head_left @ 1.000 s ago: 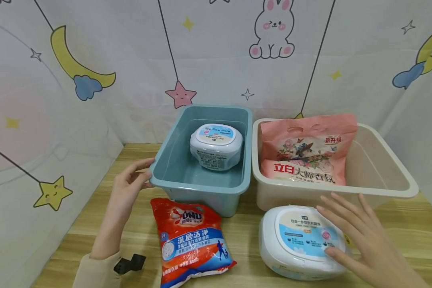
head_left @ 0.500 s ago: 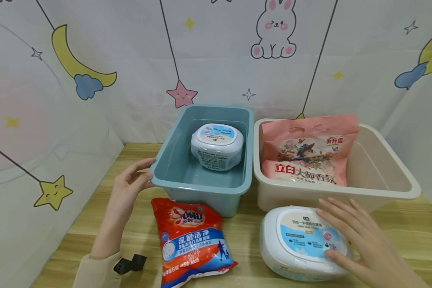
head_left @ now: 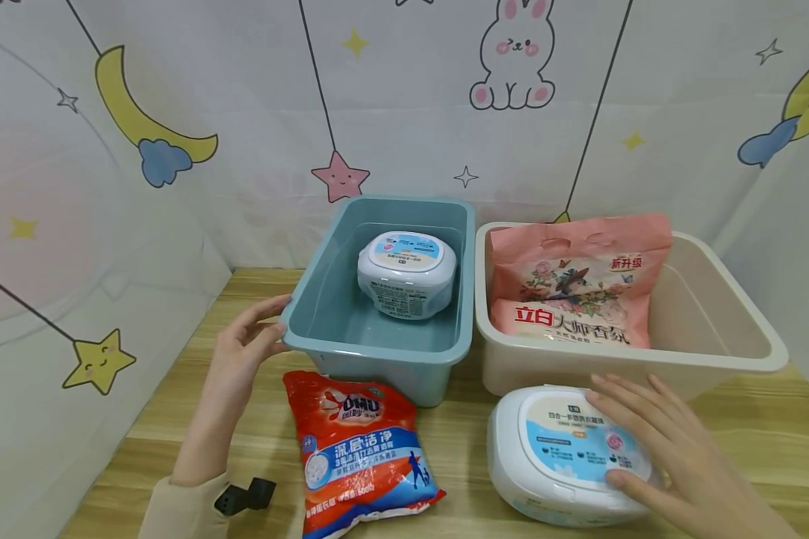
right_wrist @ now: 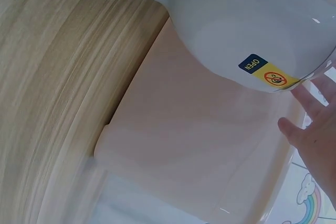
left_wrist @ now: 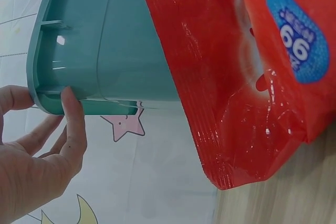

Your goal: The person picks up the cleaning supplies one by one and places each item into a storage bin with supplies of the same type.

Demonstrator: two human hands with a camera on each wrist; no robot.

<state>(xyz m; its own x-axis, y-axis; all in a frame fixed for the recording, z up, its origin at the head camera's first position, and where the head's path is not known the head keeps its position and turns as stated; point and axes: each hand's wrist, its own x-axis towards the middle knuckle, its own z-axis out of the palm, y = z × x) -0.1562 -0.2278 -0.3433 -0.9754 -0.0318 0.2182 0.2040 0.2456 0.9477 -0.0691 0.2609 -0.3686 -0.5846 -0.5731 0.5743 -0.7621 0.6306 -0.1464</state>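
At the near left corner of a blue plastic bin (head_left: pixel 377 359), my left hand (head_left: pixel 239 352) pinches the rim; in the left wrist view the thumb and a finger (left_wrist: pixel 73 124) lie on either side of it. A white tub of laundry pods (head_left: pixel 569 457) with a blue-and-cream lid label stands in front of the beige bin (head_left: pixel 620 363). My right hand (head_left: pixel 674 449) is spread over the tub's right side, fingers extended across the lid. In the right wrist view the tub (right_wrist: pixel 231 30) shows its yellow "OPEN" sticker beside the fingertips (right_wrist: pixel 286 125).
A second white tub of laundry pods (head_left: pixel 407 273) sits inside the blue bin. A pink bag of washing powder (head_left: pixel 580 284) leans in the beige bin. On the wooden table (head_left: pixel 256 419) a red bag of washing powder (head_left: pixel 364 449) lies before the blue bin. A patterned curtain (head_left: pixel 404 112) hangs behind.
My right hand has shifted slightly left and nearer, its fingers lower over the tub's lid. The left hand stays at the blue bin's corner, and the bags and bins have not moved.
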